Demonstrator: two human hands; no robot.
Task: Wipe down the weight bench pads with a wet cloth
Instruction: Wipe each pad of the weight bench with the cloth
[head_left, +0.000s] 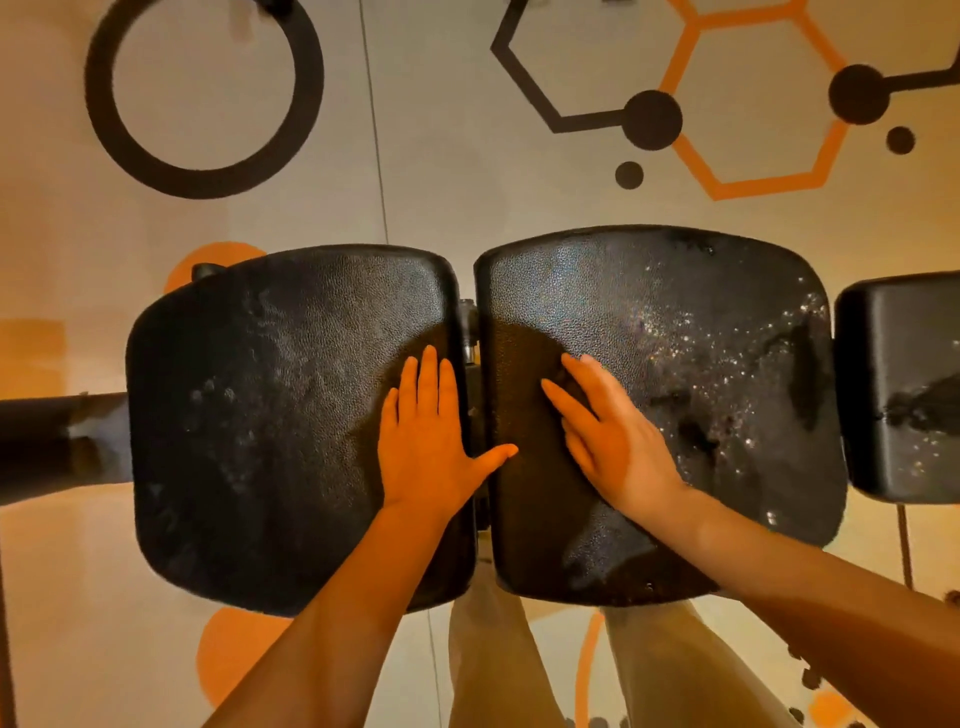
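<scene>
Bench pads seemingly wet, patterned floor

Through the head camera I saw a pale floor under warm light. It carried a black ring, orange hexagons and black dots.

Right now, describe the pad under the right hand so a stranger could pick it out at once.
Look at the black bench, three pads in a row over the patterned floor. Take the middle pad, where the right hand lies flat. Unlike the dull left pad and the small end pad, it glitters with bright droplets.
</scene>
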